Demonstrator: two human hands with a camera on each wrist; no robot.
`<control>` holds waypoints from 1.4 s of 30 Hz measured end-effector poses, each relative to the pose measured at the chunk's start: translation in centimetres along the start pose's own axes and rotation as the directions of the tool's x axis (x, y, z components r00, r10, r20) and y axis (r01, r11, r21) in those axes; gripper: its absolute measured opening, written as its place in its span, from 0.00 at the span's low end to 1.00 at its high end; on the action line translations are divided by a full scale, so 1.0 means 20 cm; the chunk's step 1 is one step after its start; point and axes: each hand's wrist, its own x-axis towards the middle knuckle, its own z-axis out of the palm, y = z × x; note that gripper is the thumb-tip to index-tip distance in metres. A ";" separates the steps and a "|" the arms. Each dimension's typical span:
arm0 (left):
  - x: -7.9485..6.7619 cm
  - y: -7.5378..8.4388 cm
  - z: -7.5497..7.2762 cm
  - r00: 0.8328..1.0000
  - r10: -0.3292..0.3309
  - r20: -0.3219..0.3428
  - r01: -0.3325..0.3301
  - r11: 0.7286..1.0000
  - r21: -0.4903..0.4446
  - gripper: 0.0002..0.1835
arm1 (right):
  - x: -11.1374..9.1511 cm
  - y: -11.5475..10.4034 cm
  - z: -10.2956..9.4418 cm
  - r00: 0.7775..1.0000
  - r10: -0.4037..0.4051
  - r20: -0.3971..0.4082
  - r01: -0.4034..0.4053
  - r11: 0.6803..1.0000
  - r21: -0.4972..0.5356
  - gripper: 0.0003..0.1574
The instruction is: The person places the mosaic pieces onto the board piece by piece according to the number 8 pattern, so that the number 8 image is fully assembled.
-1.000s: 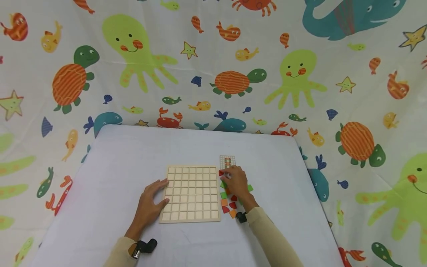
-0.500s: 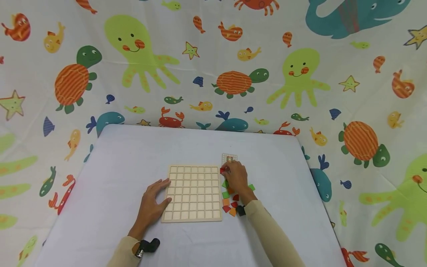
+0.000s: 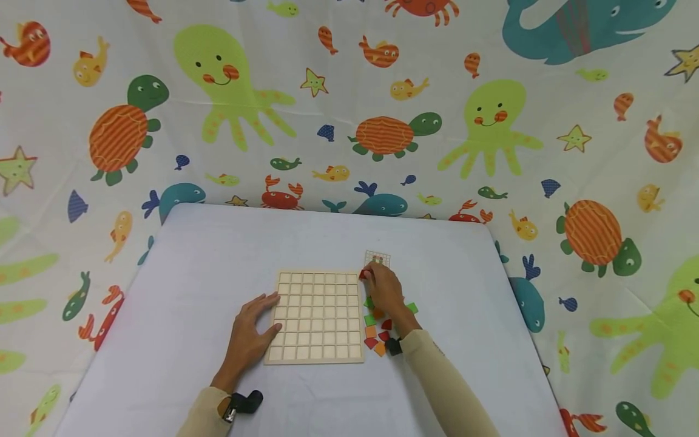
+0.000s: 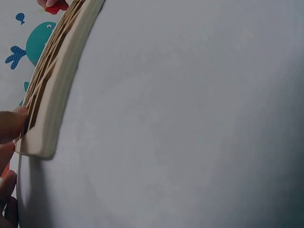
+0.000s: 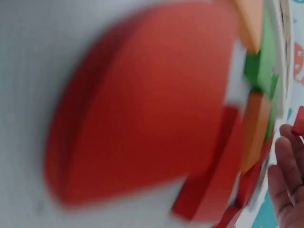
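My left hand (image 3: 246,334) rests at the left side of a wooden grid board (image 3: 314,362), its thumb and fingers spread along the edge. In the left wrist view, a fingertip (image 4: 16,121) touches the corner of the board (image 4: 45,128). Beyond the board's upper right corner, my right hand (image 3: 385,291) pinches a small red tile (image 3: 363,275) between thumb and fingers. That red tile (image 5: 299,123) is partly cut off in the right wrist view. The hand covers the lower part of a small pattern card (image 3: 374,255).
Several loose tiles lie right of the board, among them a green tile (image 3: 370,320), an orange tile (image 3: 371,332) and a red tile (image 3: 371,343). Close to the right wrist camera is a large-looking, blurred red tile (image 5: 152,99). A white cloth (image 3: 218,243) covers the table.
The right hand has shifted slightly up with the red tile, and more of the pattern card is now covered. The left hand stays at the board's edge.
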 end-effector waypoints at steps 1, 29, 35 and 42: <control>0.00 0.00 0.00 1.000 -0.003 0.001 0.003 1.000 0.002 0.35 | 0.00 -0.01 0.00 1.000 -0.009 0.004 0.009 0.999 0.034 0.12; 0.00 0.03 -0.02 0.998 -0.056 0.036 0.055 0.998 0.004 0.36 | 0.07 -0.46 0.26 0.966 -0.108 0.237 0.036 0.958 0.286 0.10; -0.01 0.03 -0.02 0.997 -0.061 0.040 0.061 0.998 0.008 0.36 | 0.09 -0.50 0.31 0.970 -0.145 0.193 0.114 0.980 0.165 0.09; -0.01 0.03 -0.02 0.997 -0.065 0.033 0.065 0.998 0.006 0.35 | 0.09 -0.51 0.34 0.976 -0.170 0.132 0.159 0.983 0.096 0.06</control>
